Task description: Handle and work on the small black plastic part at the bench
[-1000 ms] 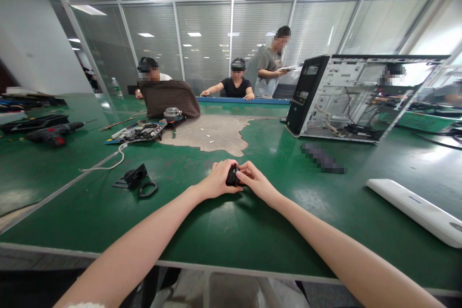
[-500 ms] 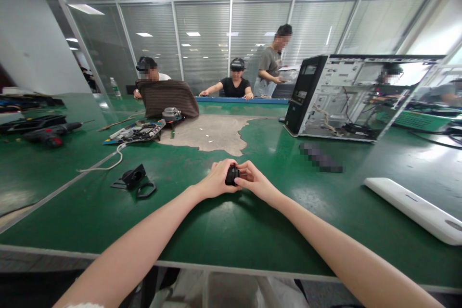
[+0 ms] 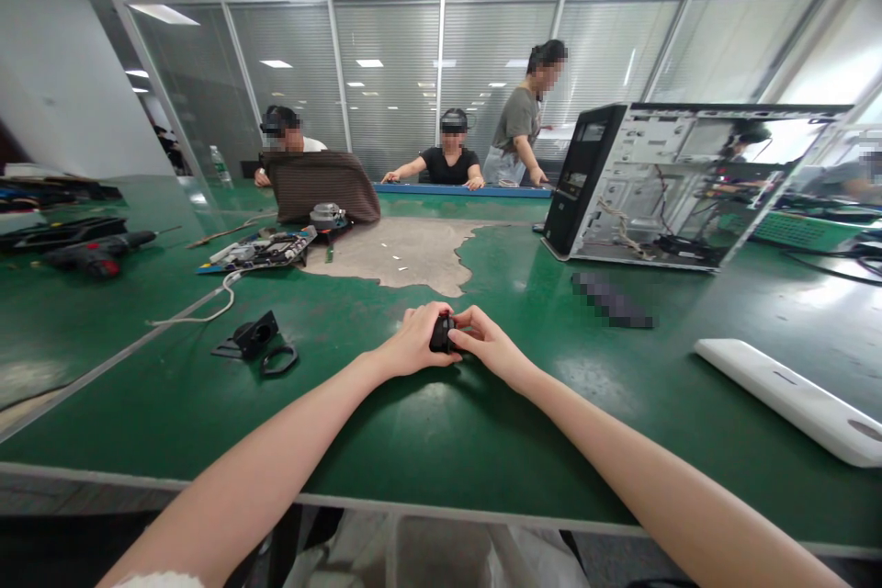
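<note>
A small black rounded part [image 3: 439, 334], its kind not clear, is held between my two hands just above the green table [image 3: 441, 441]. My left hand [image 3: 413, 338] wraps round its left side, thumb and fingers closed on it. From the right, my right hand [image 3: 488, 340] pinches the same part with thumb and fingertips. To the left of my hands lie a black bracket with a round hole [image 3: 252, 336] and a black ring [image 3: 279, 361], both apart from my hands.
An opened computer case [image 3: 620, 184] stands at the back right. Nearer is a long white device [image 3: 792, 400]. At left lie a circuit board assembly [image 3: 265, 250], a white cable [image 3: 207, 320] and a power drill [image 3: 103, 253]. Several people are around the table, one person standing [image 3: 516, 124].
My right thumb and fingers have shifted slightly on the black part; my left hand stays almost still. The standing person leans and reaches lower toward the far table edge.
</note>
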A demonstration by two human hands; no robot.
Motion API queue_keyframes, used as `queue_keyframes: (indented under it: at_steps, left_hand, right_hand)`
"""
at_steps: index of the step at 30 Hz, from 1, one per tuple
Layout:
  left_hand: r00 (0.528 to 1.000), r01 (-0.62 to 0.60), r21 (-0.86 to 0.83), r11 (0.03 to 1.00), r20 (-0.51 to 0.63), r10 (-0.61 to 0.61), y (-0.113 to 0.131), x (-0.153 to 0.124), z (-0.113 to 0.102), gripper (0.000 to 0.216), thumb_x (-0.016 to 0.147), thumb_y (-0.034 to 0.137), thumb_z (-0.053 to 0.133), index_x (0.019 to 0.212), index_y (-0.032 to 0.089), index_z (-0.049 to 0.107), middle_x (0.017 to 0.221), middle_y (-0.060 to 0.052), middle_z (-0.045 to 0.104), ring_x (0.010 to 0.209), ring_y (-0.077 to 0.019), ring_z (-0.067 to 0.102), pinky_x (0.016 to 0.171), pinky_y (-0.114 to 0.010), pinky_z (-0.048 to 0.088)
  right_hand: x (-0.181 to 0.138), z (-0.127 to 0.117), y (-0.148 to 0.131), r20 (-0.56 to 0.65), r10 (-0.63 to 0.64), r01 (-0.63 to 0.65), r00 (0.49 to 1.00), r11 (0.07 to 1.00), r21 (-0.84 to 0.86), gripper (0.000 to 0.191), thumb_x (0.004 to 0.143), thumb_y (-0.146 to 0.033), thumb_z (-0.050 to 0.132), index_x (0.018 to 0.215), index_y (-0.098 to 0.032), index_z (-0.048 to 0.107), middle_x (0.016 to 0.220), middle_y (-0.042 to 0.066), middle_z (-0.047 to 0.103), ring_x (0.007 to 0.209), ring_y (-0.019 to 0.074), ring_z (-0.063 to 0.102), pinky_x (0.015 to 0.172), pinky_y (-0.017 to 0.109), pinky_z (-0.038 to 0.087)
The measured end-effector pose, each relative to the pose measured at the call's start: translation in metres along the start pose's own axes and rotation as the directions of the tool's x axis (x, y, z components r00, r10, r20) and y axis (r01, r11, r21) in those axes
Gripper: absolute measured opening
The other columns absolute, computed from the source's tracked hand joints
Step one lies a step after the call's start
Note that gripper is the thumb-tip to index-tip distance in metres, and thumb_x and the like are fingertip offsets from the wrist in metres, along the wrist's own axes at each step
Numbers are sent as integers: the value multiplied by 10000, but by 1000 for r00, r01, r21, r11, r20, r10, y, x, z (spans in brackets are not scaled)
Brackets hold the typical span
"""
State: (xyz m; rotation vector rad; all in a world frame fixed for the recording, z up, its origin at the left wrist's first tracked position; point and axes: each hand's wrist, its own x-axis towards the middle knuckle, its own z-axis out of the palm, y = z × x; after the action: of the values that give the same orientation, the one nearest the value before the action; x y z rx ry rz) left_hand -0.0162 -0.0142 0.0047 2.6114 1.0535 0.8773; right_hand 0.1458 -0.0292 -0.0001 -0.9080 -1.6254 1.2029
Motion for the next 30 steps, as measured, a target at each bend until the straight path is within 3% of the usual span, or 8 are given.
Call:
queue_keyframes:
  at_steps: [3,7,12,19,24,30]
  left_hand:
    - [1000,1,-8,1000,-1,-1,1,0,0,549,629,417,617,1057,212,343,1011,-40,487,914,-203,473,820,-355,318]
    - [1000,-15,-10,1000,-11,14,0,0,0,567,622,423,622,1065,208,341,1020,-46,481,933,-207,466,826,-353,313]
    - [1000,-18,0,1000,-11,18,0,0,-1,575,621,428,621,1071,204,342,1019,-52,478,934,-210,463,829,-353,314]
    - [1000,-17,-2,1000,-11,17,0,0,0,552,630,411,615,1060,205,336,993,-38,484,892,-197,474,812,-349,320]
    - [1000,-27,-6,1000,-10,27,-1,0,0,587,620,422,622,1078,207,324,1021,-48,477,923,-206,464,822,-356,314]
    - [1000,-14,22,1000,-7,14,-2,-1,1,571,628,424,612,1077,203,337,1022,-59,472,933,-219,457,816,-362,317]
  right_hand:
    - [-2,0,-3,32,-22,21,999,999,37,271,644,-322,630,793,-200,440,868,-9,538,767,119,544,714,286,436]
    - [0,1,1,-26,5,-4,1000,999,32,214,714,-378,543,800,-202,456,794,-11,551,717,112,540,687,288,443]
    - [6,0,10,-86,44,-47,995,999,-28,254,703,-387,554,848,-191,482,810,6,561,768,135,541,724,313,441]
    - [-2,0,-3,48,-5,3,999,999,36,287,655,-344,619,843,-205,454,896,6,556,786,127,547,731,303,438]
    - [2,1,4,-27,22,-22,999,1000,9,229,708,-380,555,809,-206,446,804,-5,555,728,115,540,687,291,446]
    - [6,-2,10,-42,47,-48,998,998,-39,271,697,-370,567,882,-187,493,898,26,559,820,142,539,760,323,428]
